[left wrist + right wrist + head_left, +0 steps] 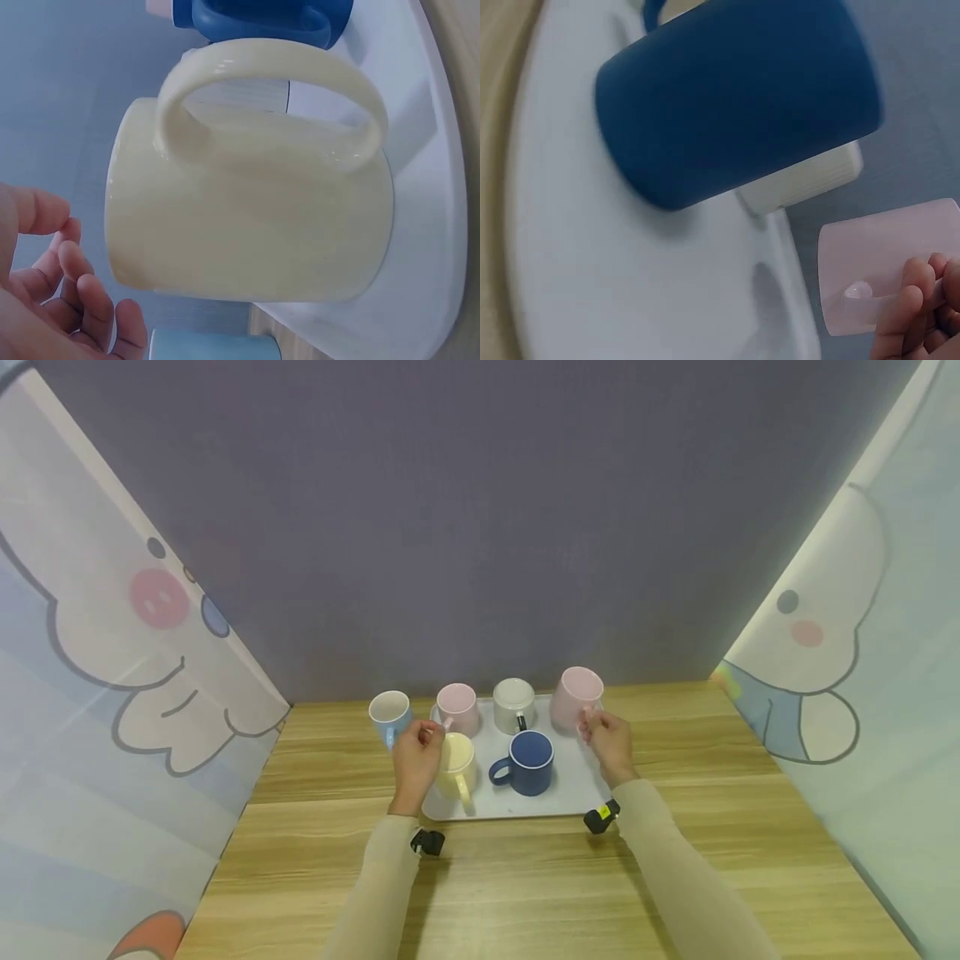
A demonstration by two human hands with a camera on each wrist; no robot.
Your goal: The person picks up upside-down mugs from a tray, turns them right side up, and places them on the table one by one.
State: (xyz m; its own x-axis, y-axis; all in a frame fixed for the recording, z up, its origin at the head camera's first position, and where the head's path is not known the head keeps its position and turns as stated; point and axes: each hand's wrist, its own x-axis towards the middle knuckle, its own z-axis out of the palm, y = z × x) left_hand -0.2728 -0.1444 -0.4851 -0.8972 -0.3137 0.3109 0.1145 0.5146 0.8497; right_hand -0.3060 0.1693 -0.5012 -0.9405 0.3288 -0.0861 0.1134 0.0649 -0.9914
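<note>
In the head view my right hand (609,745) pinches the handle of a tall pink mug (576,695) above the tray's back right corner. The right wrist view shows fingers (901,307) curled round that handle, with the mug seemingly raised off the tray. My left hand (417,763) holds nothing, its fingers loosely bent between a light blue mug (388,720) and a yellow mug (459,768). The yellow mug stands on the white tray (495,807), handle toward me, and fills the left wrist view. The light blue mug stands left of the tray.
Also on the tray are a smaller pink mug (459,712), a white mug (513,708) with a black handle, and a dark blue mug (529,768), its handle pointing left. A grey panel (495,527) rises behind the wooden table (510,893); patterned curtains flank both sides.
</note>
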